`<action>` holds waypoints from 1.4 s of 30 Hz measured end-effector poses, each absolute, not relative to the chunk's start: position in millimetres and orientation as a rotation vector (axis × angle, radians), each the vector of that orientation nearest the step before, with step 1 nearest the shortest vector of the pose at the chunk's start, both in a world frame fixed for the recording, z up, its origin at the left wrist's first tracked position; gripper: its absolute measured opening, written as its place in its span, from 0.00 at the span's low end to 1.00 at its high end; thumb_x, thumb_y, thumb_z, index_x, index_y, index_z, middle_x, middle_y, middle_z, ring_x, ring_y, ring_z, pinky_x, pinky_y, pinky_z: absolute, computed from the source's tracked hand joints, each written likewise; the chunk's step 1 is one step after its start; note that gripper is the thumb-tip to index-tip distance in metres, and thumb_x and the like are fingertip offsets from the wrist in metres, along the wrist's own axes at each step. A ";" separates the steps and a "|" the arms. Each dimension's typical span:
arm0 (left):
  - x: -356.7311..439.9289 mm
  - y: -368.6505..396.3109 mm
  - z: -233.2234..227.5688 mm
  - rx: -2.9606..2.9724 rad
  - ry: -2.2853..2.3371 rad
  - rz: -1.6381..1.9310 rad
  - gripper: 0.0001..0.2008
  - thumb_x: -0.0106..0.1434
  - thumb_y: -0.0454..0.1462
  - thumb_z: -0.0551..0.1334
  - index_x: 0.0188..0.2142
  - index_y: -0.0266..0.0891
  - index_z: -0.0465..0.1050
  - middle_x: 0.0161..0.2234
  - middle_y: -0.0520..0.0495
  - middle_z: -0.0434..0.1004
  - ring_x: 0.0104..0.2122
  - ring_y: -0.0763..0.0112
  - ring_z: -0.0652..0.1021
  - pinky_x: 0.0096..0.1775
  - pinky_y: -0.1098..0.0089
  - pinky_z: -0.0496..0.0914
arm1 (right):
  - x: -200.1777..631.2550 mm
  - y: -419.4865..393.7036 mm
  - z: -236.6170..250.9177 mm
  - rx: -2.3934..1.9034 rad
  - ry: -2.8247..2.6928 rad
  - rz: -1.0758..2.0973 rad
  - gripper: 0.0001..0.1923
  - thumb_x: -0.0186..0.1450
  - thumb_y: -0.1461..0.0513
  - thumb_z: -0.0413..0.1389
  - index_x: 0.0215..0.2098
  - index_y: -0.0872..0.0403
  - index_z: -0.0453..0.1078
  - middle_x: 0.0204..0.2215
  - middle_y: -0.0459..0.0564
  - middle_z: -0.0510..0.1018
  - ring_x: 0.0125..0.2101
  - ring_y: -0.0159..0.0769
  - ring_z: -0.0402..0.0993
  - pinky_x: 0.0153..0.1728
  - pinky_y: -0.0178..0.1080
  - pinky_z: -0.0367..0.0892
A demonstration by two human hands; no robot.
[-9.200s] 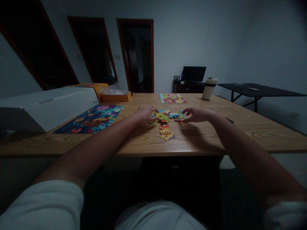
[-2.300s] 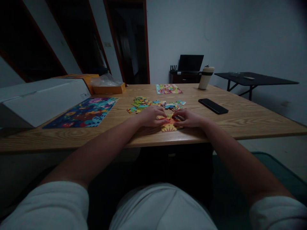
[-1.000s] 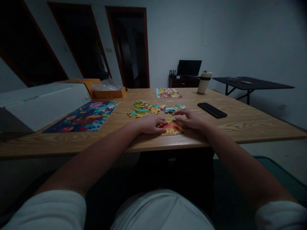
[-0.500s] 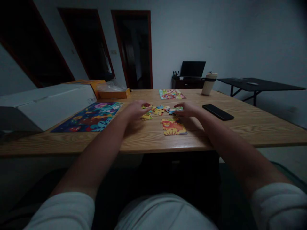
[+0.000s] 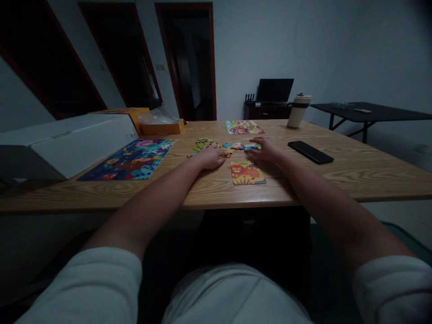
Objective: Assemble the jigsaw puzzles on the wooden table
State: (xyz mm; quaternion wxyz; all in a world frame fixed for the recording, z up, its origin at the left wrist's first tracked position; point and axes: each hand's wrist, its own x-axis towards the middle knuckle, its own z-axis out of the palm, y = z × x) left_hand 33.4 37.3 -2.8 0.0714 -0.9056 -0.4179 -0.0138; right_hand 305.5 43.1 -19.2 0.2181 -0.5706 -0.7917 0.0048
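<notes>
Several loose jigsaw pieces lie in a colourful row across the middle of the wooden table. My left hand rests palm down over some of them, its fingers stretched to the right and touching yellow pieces. Beside the blue pieces at the row's right end is my right hand, fingers apart and reaching around them. Nearer to me, between the hands, a joined patch of puzzle shows orange animals on yellow.
To the left lie a dark blue picture sheet, a long white box and an orange tray holding clear plastic. A pink and green picture lies behind the pieces. On the right are a black phone and a cream tumbler.
My left hand has moved right, from the left end of the pieces to over their middle, uncovering green pieces. The right hand stays by the blue pieces. The view has tilted slightly down.
</notes>
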 end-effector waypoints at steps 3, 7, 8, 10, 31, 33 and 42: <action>30.3 34.9 2.1 -2.691 -1.223 -0.074 0.21 0.69 0.50 0.51 0.50 0.44 0.76 0.50 0.42 0.76 0.52 0.53 0.70 0.55 0.55 0.58 | 301.0 24.3 -8.1 -1.407 -2.292 0.450 0.36 0.59 0.43 0.59 0.60 0.53 0.69 0.49 0.56 0.78 0.42 0.44 0.75 0.43 0.42 0.69; 28.2 30.9 7.9 -2.667 -1.128 -0.104 0.21 0.68 0.50 0.53 0.41 0.42 0.80 0.41 0.41 0.78 0.47 0.55 0.72 0.51 0.57 0.60 | 290.4 5.6 1.1 -1.467 -2.437 0.597 0.38 0.51 0.40 0.64 0.55 0.51 0.74 0.40 0.53 0.80 0.35 0.42 0.75 0.37 0.40 0.68; 28.0 29.6 9.0 -2.667 -1.107 -0.123 0.21 0.68 0.49 0.53 0.40 0.41 0.80 0.41 0.41 0.78 0.46 0.55 0.73 0.50 0.57 0.60 | 288.6 4.3 1.4 -1.490 -2.456 0.588 0.38 0.50 0.40 0.65 0.54 0.50 0.75 0.40 0.53 0.80 0.36 0.42 0.75 0.37 0.40 0.67; 27.2 25.1 11.7 -2.655 -1.081 -0.194 0.21 0.69 0.47 0.51 0.40 0.39 0.81 0.41 0.40 0.78 0.44 0.56 0.74 0.49 0.58 0.61 | 286.9 5.2 0.1 -1.510 -2.480 0.575 0.39 0.50 0.39 0.64 0.54 0.49 0.75 0.41 0.52 0.79 0.36 0.42 0.75 0.36 0.40 0.67; 24.9 0.1 15.8 -2.977 -1.029 -0.097 0.22 0.65 0.51 0.57 0.49 0.41 0.78 0.47 0.43 0.78 0.45 0.62 0.76 0.46 0.67 0.66 | 289.9 12.4 -4.8 -1.533 -2.472 0.613 0.38 0.51 0.40 0.64 0.54 0.50 0.74 0.40 0.53 0.78 0.37 0.42 0.74 0.37 0.40 0.67; 25.3 0.3 15.5 -2.967 -1.027 -0.089 0.22 0.65 0.51 0.57 0.49 0.41 0.78 0.47 0.43 0.78 0.45 0.62 0.76 0.46 0.68 0.66 | 290.0 12.2 -4.7 -1.527 -2.474 0.619 0.38 0.51 0.40 0.64 0.54 0.49 0.74 0.40 0.52 0.78 0.37 0.41 0.74 0.37 0.40 0.67; 27.5 -1.4 15.9 -3.000 -1.122 -0.028 0.23 0.65 0.53 0.56 0.49 0.45 0.78 0.48 0.44 0.79 0.47 0.60 0.76 0.48 0.65 0.66 | 289.1 11.6 -3.5 -1.539 -2.494 0.594 0.38 0.52 0.40 0.63 0.55 0.49 0.74 0.42 0.53 0.78 0.37 0.42 0.74 0.38 0.41 0.67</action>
